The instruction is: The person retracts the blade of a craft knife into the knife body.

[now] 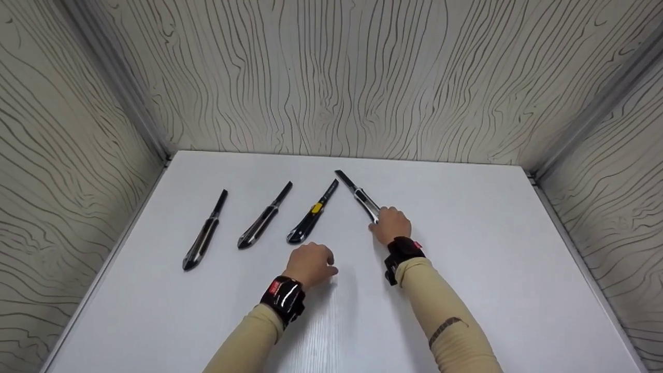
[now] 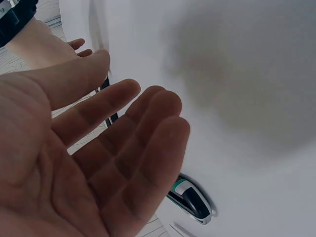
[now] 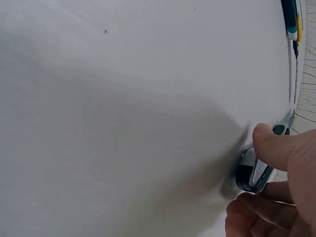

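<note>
My right hand grips the handle end of a silver-and-black utility knife, whose dark blade points to the back left. In the right wrist view, the thumb and fingers pinch that knife's rounded end from both sides. My left hand hovers over the table with relaxed fingers and an empty palm, as the left wrist view shows. Just beyond it lies a black utility knife with a yellow slider. Further left are two silver-and-dark utility knives, one near the middle and one outermost, blades pointing away.
The white table carries all the knives. Wood-patterned panels stand behind it and at both sides, joined by grey corner posts.
</note>
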The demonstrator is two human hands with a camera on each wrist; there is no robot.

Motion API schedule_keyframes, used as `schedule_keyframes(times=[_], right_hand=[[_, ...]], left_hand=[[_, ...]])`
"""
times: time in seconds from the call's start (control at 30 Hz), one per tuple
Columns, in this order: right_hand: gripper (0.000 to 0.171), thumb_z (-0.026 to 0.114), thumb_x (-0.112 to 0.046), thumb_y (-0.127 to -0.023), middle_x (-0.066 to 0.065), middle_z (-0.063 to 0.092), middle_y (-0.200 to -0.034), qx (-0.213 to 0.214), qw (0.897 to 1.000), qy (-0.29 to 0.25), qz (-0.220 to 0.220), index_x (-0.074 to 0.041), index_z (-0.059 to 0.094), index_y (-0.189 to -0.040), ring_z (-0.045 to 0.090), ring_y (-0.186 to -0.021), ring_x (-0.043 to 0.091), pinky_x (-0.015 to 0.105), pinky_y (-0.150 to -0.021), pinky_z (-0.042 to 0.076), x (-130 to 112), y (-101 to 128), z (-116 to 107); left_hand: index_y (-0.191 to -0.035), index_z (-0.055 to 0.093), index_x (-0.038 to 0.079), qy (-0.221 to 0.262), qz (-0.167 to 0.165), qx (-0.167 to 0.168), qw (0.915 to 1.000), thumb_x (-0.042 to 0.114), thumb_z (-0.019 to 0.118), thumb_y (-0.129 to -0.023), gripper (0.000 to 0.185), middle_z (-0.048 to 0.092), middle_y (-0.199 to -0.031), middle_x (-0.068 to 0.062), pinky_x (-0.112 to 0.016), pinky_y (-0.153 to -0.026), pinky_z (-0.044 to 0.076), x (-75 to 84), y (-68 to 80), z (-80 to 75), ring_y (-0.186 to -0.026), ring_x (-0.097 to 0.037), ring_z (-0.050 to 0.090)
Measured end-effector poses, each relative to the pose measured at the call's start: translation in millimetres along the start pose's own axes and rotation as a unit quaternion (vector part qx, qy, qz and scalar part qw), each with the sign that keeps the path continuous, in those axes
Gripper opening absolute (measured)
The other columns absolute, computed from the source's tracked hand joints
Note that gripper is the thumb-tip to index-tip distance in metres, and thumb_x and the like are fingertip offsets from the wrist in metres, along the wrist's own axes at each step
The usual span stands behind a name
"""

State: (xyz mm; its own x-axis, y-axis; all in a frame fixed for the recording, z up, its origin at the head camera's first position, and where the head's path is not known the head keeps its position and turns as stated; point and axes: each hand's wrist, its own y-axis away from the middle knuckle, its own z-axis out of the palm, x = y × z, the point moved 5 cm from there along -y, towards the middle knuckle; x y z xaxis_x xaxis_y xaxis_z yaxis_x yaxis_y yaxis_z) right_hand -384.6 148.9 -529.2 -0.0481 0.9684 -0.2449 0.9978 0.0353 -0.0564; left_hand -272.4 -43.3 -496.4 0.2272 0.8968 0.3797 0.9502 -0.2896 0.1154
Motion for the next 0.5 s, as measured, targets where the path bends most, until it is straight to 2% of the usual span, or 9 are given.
schedule_keyframes(times=[0.23, 0.37, 0.5], right_hand=[[0.021, 0.073, -0.019, -0.083, 0.017, 0.065, -0.077, 0.01, 1.0, -0.009, 0.014, 0.001, 0.064, -0.079, 0.064, -0.073, 0.033, 0.045, -0.062, 0.053, 1.3, -2.7, 1.6], [0.019, 0.072, -0.015, -0.083, 0.013, 0.064, -0.069, 0.018, 1.0, -0.008, 0.009, -0.001, 0.063, -0.073, 0.059, -0.062, 0.026, 0.039, -0.054, 0.049, 0.6, -6.0, -0.4], [0.017, 0.071, -0.013, -0.082, 0.009, 0.061, -0.066, 0.015, 1.0, -0.015, 0.011, -0.002, 0.062, -0.072, 0.053, -0.057, 0.021, 0.034, -0.051, 0.045, 2.7, -6.7, 0.2]], left_hand=[[-0.092, 0.077, 0.012, 0.005, 0.002, 0.004, 1.0, 0.032, 0.074, -0.083, 0.022, 0.076, -0.091, -0.005, -0.038, -0.071, 0.056, -1.0, 1.2, 3.6, -0.086, -0.025, 0.069], [-0.094, 0.078, 0.012, -0.003, 0.001, 0.008, 1.0, 0.032, 0.073, -0.084, 0.023, 0.076, -0.092, -0.005, -0.038, -0.071, 0.057, -3.3, -0.8, 4.4, -0.087, -0.024, 0.07], [-0.095, 0.078, 0.013, -0.012, 0.001, 0.007, 0.9999, 0.033, 0.072, -0.084, 0.023, 0.076, -0.094, -0.005, -0.038, -0.071, 0.057, -5.5, -2.8, 6.1, -0.089, -0.025, 0.07]])
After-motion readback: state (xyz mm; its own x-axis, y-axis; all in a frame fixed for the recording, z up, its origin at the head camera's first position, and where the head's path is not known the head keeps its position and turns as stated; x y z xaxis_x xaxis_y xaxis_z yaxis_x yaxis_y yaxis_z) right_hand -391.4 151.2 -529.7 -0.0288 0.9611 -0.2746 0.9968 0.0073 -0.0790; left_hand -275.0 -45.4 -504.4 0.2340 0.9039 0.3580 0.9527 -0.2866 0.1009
